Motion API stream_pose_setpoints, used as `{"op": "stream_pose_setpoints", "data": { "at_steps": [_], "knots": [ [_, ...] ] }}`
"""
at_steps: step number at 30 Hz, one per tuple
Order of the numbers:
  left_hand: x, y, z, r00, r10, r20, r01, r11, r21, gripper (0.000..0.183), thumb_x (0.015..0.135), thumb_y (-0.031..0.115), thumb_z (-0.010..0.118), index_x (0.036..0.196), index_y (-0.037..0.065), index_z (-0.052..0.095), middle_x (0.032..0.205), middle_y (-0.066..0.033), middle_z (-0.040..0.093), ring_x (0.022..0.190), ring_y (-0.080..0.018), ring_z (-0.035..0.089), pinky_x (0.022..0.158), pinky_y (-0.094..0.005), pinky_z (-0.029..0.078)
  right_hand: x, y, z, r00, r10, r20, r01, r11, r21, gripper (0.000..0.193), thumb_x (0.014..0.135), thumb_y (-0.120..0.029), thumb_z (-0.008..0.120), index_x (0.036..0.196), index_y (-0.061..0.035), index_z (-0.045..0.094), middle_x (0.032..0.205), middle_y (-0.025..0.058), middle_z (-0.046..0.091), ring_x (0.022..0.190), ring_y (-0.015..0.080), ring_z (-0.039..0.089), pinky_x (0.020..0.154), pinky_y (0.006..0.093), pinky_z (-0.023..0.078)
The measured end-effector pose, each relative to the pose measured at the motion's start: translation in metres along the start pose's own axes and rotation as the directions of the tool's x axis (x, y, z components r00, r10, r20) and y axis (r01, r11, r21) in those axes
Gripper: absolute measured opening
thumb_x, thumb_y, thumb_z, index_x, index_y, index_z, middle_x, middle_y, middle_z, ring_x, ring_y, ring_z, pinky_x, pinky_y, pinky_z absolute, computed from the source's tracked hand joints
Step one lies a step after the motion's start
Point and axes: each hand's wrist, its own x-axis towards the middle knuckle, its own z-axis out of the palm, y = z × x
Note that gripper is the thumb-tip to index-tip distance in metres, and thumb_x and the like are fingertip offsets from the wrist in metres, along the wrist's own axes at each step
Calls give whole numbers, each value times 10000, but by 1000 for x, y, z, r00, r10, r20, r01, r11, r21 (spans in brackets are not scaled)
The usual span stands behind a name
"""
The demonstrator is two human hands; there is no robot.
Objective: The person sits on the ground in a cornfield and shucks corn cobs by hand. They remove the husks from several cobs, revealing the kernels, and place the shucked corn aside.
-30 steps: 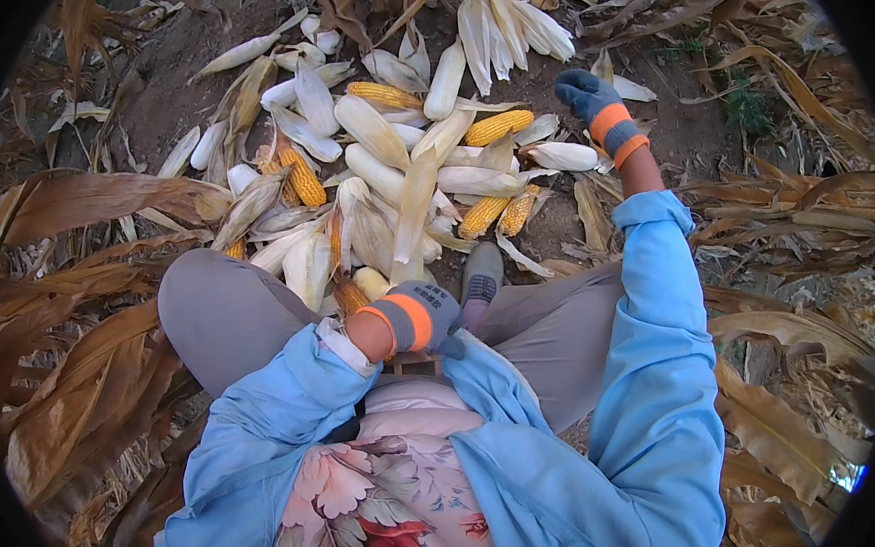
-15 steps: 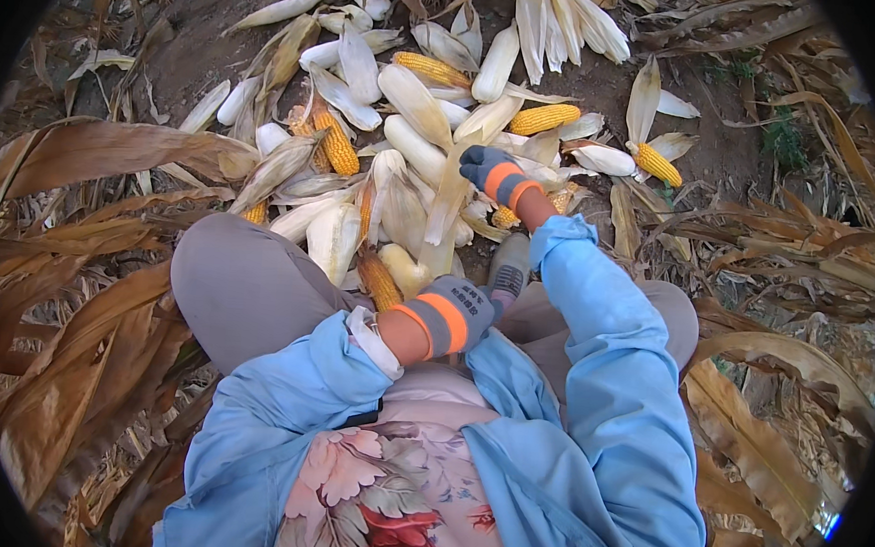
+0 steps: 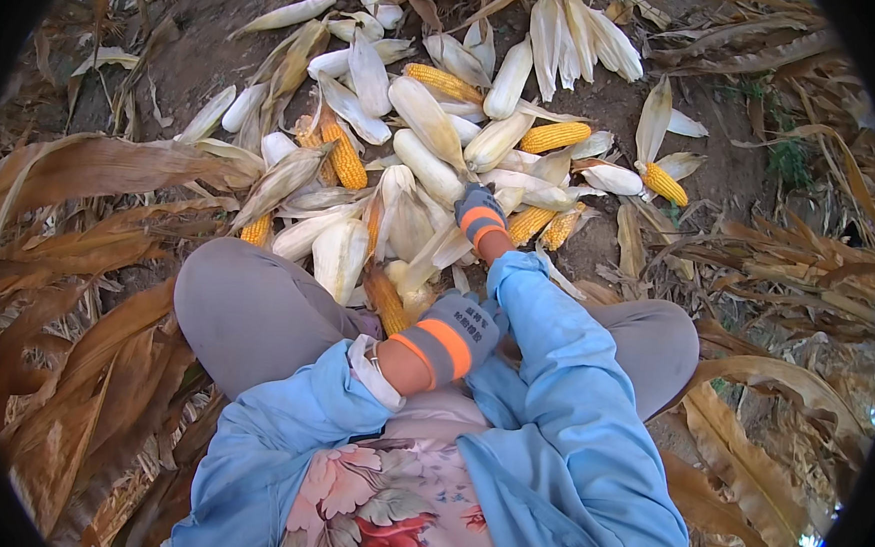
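Note:
My left hand, in a grey glove with an orange band, is closed low over my lap. Its fingers curl underneath, and whatever they hold is hidden. A yellow-orange corn ear lies just beside it. Farther out, my right hand, gloved alike, is closed among the corn, its fingertips hidden. It is by the lower end of a corn ear in pale husk. Between the hands lies a strip of pale husk. Bare yellow cobs show just right of my right hand.
A loose heap of corn spreads ahead, with husked ears and bare yellow ears. Dry brown leaves lie on both sides, over brown soil. My bent knees flank the near edge of the heap.
My right hand has come down toward me, and the long husk strip that stretched below it no longer stands up. My left hand has shifted slightly to the right and nearer me.

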Motion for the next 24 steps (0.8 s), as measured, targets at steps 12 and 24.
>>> {"op": "stream_pose_setpoints", "data": {
  "at_steps": [12,24],
  "knots": [
    [-2,-3,-14,995,27,-94,-26,1000,15,256,772,224,523,976,72,552,882,-102,558,788,-258,548,660,-386,426,58,2,-36,872,457,-176,-315,799,512,768,645,-432,733,1198,26,459,1176,247,523,1077,392,513,902,414,415],
    [6,-16,-25,970,3,-245,-20,998,-65,221,759,211,553,937,80,550,844,-97,547,773,-256,551,673,-378,438,116,26,-14,763,619,186,-416,249,875,830,573,-363,812,1227,-33,421,1118,178,543,939,357,550,849,439,448]
  ]
}}
